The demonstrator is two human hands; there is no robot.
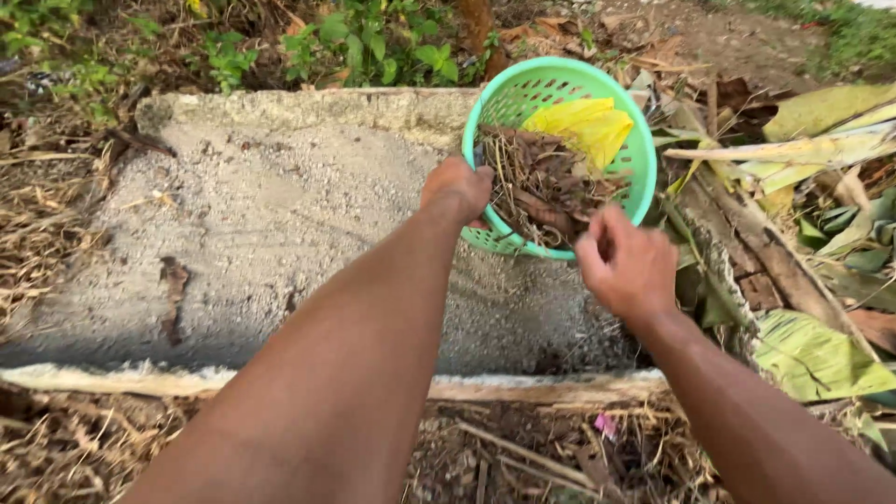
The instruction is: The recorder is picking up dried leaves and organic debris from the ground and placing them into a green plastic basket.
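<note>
Left hand [455, 189] closed over the near rim of the green plastic basket [627, 177], fingers curled around the edge, holding it tilted toward the camera so the contents stay gathered in the lower half. Right hand [623, 266] loosely bunched just beside the basket's lower right rim, fingertips drawn together as if pinching something small; cannot tell whether anything is actually between them. Basket resting partly on the far right corner of the grey concrete slab [280, 243], partly over the litter at its edge, propped by the left hand rather than standing flat. Filled with brown dry leaves and twigs [541, 187], with a yellow leaf [583, 126] lying on top toward the back wall, likely lighter and so riding above the heavier debris.

Around: rough, gritty slab surface, with a dark leaf scrap [174, 278] lying well apart to the left. Pale raised border [140, 378] along the near edge. Dry grass and stalks [37, 243] to the left, green weeds [373, 42] behind the slab. To the right, a heap of banana leaves and husks [803, 271], crowding close against the basket's right side and leaving little room there
</note>
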